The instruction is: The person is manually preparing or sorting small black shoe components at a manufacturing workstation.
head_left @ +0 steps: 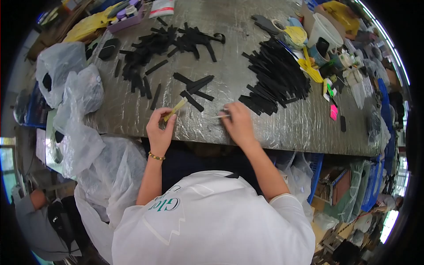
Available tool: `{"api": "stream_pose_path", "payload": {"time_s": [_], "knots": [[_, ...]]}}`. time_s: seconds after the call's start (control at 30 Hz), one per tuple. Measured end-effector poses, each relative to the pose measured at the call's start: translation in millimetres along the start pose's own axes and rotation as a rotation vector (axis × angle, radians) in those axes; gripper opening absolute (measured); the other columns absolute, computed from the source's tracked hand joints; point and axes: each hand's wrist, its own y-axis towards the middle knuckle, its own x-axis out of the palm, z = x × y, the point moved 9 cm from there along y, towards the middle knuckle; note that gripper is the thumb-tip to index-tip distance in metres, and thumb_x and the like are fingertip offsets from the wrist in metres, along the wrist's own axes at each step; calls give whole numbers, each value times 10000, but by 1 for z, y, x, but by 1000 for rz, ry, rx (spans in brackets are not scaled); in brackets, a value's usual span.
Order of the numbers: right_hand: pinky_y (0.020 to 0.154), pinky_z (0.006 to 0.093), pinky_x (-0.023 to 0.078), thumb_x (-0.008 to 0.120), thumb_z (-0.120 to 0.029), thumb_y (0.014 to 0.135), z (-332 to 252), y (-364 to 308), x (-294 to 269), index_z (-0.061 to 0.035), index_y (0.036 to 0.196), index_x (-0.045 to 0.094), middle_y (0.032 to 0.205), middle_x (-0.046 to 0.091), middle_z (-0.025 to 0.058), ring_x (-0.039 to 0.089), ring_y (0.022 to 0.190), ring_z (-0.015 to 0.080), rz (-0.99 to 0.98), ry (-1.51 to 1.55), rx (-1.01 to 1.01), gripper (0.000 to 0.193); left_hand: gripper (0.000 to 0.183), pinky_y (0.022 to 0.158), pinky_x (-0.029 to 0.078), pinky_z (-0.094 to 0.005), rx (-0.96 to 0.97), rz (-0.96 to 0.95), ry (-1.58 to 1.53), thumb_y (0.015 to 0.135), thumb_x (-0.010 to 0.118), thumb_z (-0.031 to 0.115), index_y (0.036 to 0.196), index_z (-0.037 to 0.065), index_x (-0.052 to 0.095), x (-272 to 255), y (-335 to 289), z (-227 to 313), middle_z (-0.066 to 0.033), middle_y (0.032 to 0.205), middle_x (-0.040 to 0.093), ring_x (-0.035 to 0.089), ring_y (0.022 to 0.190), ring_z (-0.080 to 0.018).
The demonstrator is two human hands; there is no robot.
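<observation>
My left hand point(160, 129) pinches a flat yellowish strip point(178, 107) between thumb and fingers, near the table's front edge. To its right, my right hand point(239, 124) is closed round a thin pale stick-like tool point(217, 116); its tip points left, and its exact kind is too small to tell. Just beyond the left hand, several short black strips point(194, 86) lie crossed. A loose heap of black strips point(152, 42) spreads at the far left. Beyond my right hand, a denser pile of black strips point(280, 77) lies in overlapping rows.
Plastic bags point(90, 145) crowd the table's left side. A purple box of bottles point(126, 18) stands at the far left. At the right are a white bucket point(326, 32), yellow scissors-like handles point(310, 66) and a pink slip point(333, 111). The shiny, film-covered table point(282, 132) ends close to my body.
</observation>
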Motion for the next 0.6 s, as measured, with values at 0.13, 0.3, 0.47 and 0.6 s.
{"api": "stream_pose_path", "payload": {"time_s": [0.13, 0.3, 0.47, 0.6], "knots": [[794, 446, 478, 749, -154, 821, -39, 18, 39, -16, 981, 625, 920, 589, 162, 593, 897, 366, -30, 10, -50, 245, 174, 770, 500, -291, 29, 46, -10, 848, 730, 21, 1012, 18, 671, -5, 0, 10, -84, 959, 676, 650, 867, -187], [763, 449, 483, 720, -119, 812, -8, 11, 40, 5, 936, 608, 924, 592, 172, 600, 871, 369, -170, 65, 98, 208, 177, 760, 494, -283, 35, 37, -34, 844, 731, 16, 1010, 16, 669, -8, -5, 8, -85, 969, 678, 649, 863, -194], [740, 355, 488, 720, -118, 834, 19, 0, -9, -8, 983, 622, 915, 590, 135, 622, 845, 291, -236, 197, 177, 210, 169, 779, 510, -296, 45, -45, -87, 840, 729, 7, 999, 10, 670, 19, -4, 24, -90, 973, 679, 656, 881, -204], [669, 348, 459, 708, -79, 841, 24, -15, -33, -6, 958, 624, 902, 586, 118, 590, 766, 260, -208, 176, 110, 162, 172, 796, 529, -312, 139, -150, -93, 832, 733, -4, 993, 6, 674, 46, -8, 51, -107, 995, 685, 666, 906, -230]]}}
